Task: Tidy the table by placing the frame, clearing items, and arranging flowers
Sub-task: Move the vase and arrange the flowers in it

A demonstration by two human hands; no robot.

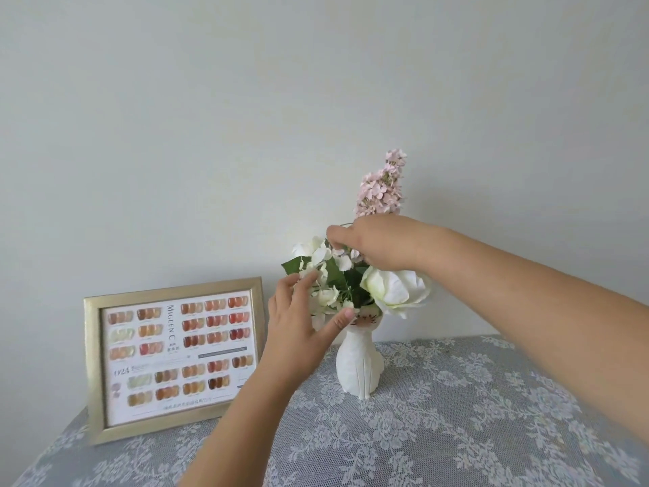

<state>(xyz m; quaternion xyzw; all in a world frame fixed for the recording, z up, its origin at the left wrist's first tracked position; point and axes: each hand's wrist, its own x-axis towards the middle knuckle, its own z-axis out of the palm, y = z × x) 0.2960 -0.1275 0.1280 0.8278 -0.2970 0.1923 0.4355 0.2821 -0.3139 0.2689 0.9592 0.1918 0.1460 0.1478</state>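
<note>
My left hand [298, 321] is spread open in front of the flowers [337, 275], with its fingers [302, 281] touching the small white petals on the left side of the bunch and the thumb lying near the neck of the vase [358, 363]; it does not hold anything. My right hand [375, 246] reaches over from the right, and its fingers are pinched together on the small flowers at the top of the bunch. A tall pink flower [381, 186] stands up behind this hand, and a big white rose [397, 290] hangs on the right side. The white vase stands near the back edge of the surface [456, 416], which has a lace cloth on it. The gold frame [172, 360] stands upright near the back left corner, just beside the vase.
</note>
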